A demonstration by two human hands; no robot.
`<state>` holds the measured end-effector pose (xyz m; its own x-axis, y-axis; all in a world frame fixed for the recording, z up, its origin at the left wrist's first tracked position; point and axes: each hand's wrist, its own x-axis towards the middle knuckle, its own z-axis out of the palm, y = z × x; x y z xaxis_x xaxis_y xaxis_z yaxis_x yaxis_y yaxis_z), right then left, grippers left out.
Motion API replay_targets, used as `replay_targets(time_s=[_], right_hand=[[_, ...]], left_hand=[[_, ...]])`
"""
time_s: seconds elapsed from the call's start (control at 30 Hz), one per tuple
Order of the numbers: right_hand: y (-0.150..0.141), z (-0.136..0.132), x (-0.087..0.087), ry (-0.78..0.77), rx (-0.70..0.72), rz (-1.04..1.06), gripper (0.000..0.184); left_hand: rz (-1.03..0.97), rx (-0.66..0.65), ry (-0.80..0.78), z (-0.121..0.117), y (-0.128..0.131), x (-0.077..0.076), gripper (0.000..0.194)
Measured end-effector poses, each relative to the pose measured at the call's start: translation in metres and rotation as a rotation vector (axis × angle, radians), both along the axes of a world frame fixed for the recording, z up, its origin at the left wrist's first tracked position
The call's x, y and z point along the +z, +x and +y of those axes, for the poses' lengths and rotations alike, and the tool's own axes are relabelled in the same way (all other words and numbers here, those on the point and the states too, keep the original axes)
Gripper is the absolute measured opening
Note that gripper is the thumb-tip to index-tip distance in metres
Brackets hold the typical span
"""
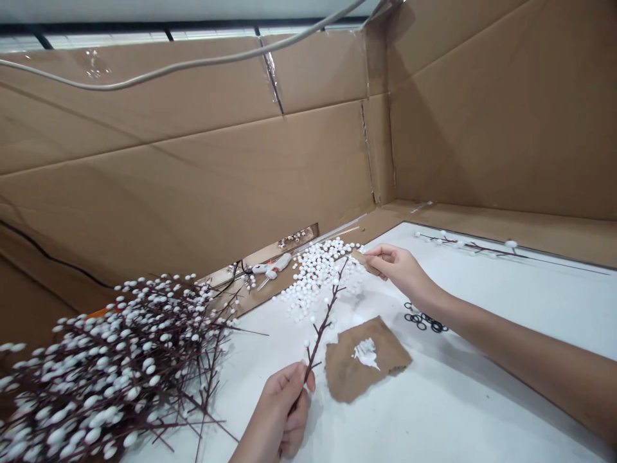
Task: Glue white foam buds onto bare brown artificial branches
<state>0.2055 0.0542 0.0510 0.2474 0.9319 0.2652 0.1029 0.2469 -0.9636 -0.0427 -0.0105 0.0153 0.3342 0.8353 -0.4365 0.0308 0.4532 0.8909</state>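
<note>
My left hand point(286, 406) is closed around the lower part of a dark brown artificial twig point(324, 321), which slants up and away with a few white buds on it. Between thumb and fingers, my right hand point(393, 265) pinches a small strip of brown cardboard point(365, 260) close to the twig's upper tip; whether they touch I cannot tell. Just beyond the twig lies a heap of loose white foam berries point(313, 273). A torn cardboard piece point(344, 373) rests flat between my hands, carrying a smear of white paste point(366, 354).
Piled at left are many white-berried twigs point(110, 366). A glue gun point(272, 267) lies by the cardboard wall point(216, 180). Black rings point(425, 321) sit under my right forearm. Another berried twig point(475, 246) lies along the white table's point(482, 399) far right side.
</note>
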Motion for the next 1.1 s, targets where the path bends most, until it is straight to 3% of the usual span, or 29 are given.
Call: replay_targets(time_s=[1.1], right_hand=[[0.0004,0.0002,0.0007,0.028,0.000,-0.014,0.010]], left_hand=[[0.032,-0.007,-0.006,0.0031,0.0009,-0.0003,0.053]])
